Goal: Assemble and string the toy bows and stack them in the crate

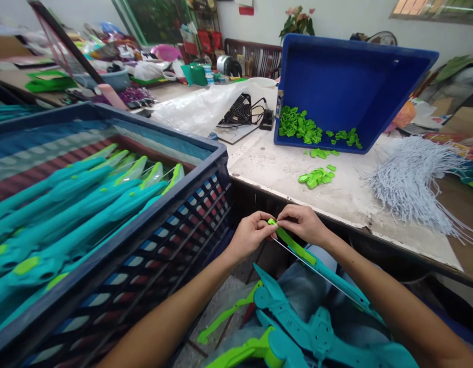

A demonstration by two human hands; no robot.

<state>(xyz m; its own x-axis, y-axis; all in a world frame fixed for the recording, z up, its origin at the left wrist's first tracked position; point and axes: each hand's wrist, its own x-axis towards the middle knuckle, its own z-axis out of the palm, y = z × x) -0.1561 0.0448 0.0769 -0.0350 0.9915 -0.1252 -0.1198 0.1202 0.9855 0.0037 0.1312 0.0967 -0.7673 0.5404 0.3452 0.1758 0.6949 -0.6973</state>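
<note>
A teal and green plastic toy bow (pixel 316 332) lies across my lap. Its green limb tip (pixel 293 246) points up toward the table edge, with a white string (pixel 324 276) running alongside it. At the end of that limb, my left hand (pixel 251 236) pinches a small green plastic piece (pixel 272 222) between thumb and fingers. From the other side, the closed fingertips of my right hand (pixel 303 225) press at the same piece and the limb end. My fingers partly hide how the string meets the piece.
At left, a dark blue crate (pixel 182 199) holds several teal and green toy bows (pixel 79 204). A tilted blue bin (pixel 347 87) on the table contains small green pieces; a loose pile (pixel 316 177) lies before it. White strings (pixel 416 179) lie at right. A black fan (pixel 239 110) stands behind.
</note>
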